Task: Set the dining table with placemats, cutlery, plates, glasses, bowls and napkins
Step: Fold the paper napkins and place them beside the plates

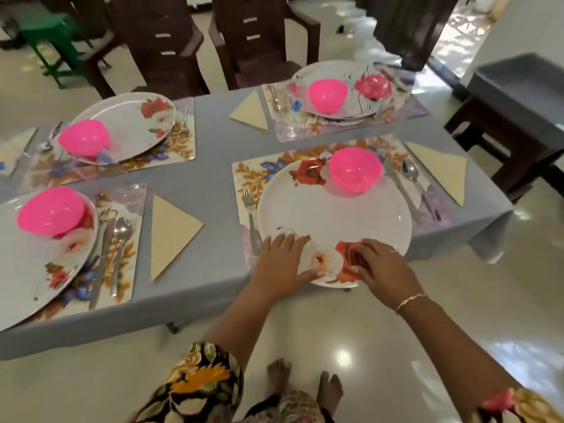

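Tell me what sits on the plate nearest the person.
On the plate: a pink bowl at the far side, left hand and right hand resting on the near rim. The bowl's inside cannot be seen.

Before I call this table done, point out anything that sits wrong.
The nearest right plate sticks out past the near edge of the table, beyond its placemat, with the left hand and right hand resting on its near rim. Nothing else stands out.
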Available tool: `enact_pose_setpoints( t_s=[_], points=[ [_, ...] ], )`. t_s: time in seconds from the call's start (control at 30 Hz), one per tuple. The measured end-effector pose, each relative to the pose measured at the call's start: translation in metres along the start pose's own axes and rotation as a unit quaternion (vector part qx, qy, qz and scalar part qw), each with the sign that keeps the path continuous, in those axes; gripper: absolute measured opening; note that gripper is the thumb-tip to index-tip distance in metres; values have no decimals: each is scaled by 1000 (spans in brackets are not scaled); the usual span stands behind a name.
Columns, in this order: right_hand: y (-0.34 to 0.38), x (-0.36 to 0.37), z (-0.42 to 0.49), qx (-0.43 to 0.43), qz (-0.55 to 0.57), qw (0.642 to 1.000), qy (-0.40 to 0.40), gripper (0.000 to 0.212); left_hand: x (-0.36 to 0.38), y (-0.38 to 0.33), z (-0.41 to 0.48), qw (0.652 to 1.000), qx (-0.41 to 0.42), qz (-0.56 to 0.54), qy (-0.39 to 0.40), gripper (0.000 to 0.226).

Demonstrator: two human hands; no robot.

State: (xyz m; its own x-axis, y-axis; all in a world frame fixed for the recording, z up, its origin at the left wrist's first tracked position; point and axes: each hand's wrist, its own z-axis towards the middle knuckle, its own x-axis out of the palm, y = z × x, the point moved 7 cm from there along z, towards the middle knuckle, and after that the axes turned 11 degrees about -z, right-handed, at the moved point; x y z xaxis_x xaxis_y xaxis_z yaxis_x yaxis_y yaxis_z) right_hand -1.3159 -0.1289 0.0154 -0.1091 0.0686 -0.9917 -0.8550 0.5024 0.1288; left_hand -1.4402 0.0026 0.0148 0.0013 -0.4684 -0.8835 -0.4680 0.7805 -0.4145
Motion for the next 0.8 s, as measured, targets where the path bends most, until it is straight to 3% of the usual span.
enact_pose_setpoints(
  t_s=[0.17, 0.37, 0.5, 0.57, 0.8],
  points=[
    [-4, 0, 1, -24, -2, 999, 22, 41, 4, -6, -8, 1000, -3, -18, 2, 111],
    [-9, -2, 0, -46, 3, 996, 77, 49, 12, -7, -14, 998, -4, 20, 63, 104],
    [-15, 0, -1, -69, 6, 991, 114, 106, 11, -11, -11, 999, 4, 11, 47, 95],
    [-19, 2, -1, -83, 4, 988, 134, 119, 9, -12, -8, 999, 4, 8, 32, 89],
    [-30, 12, 2, -114, 1, 984, 137, 104, 11, -11, -3, 999, -19, -11, 37, 88]
  ],
)
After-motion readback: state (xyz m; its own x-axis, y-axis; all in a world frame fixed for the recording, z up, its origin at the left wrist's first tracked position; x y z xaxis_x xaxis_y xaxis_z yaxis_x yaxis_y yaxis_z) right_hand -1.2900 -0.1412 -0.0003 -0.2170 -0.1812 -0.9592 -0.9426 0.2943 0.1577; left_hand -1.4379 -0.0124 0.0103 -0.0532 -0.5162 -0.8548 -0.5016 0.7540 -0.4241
